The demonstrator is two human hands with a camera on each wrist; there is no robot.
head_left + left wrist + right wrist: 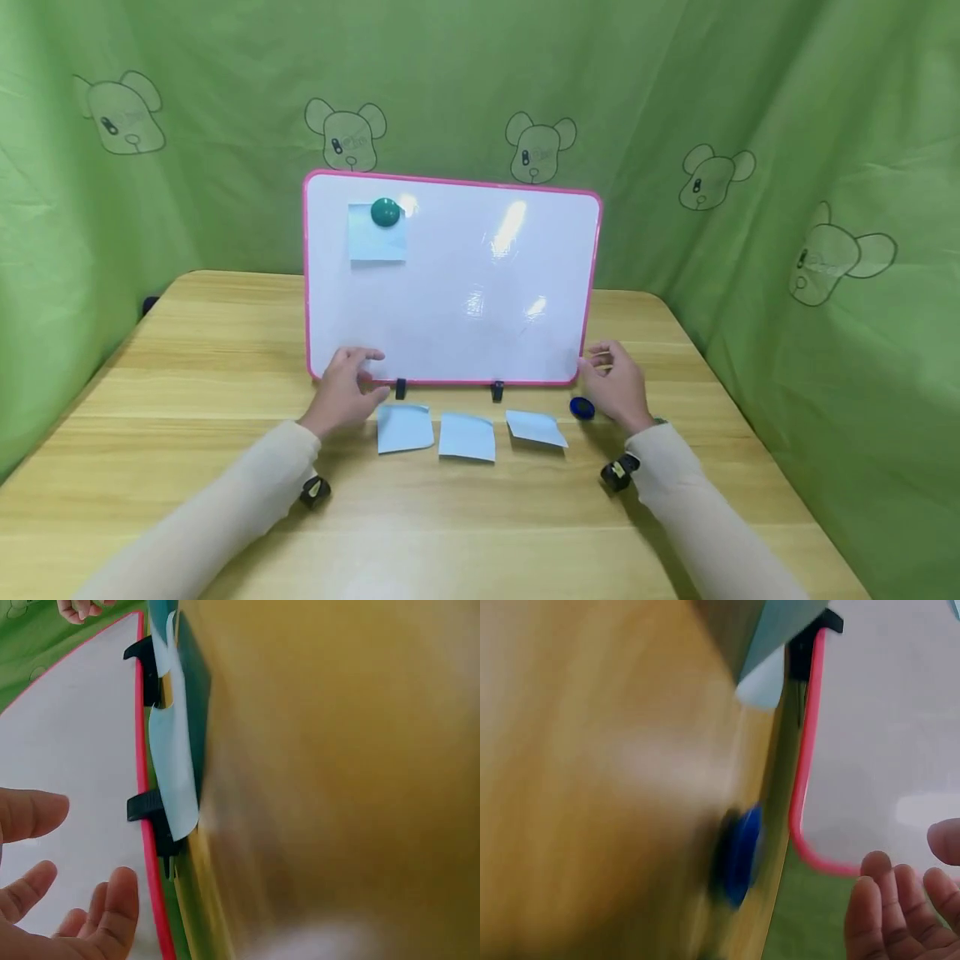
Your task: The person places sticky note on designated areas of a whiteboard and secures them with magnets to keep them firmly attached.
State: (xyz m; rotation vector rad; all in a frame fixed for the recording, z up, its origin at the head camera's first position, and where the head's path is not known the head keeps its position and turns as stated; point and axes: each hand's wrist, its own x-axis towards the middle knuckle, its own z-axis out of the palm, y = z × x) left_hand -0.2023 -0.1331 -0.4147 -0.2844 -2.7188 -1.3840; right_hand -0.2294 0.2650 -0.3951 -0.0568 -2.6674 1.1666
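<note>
The whiteboard [457, 283] stands upright on the table [187, 392]. My left hand [347, 385] and right hand [617, 382] sit at its lower corners, fingers loose and apart, gripping nothing. Three paper notes [465, 435] lie before it, a blue magnet [582, 407] beside my right hand.

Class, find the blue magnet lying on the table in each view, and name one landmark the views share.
Head: blue magnet on table, beside right hand.
Left wrist: not in view.
Right wrist: blurred blue disc, lower centre.
Shared landmark: whiteboard's pink frame.
</note>
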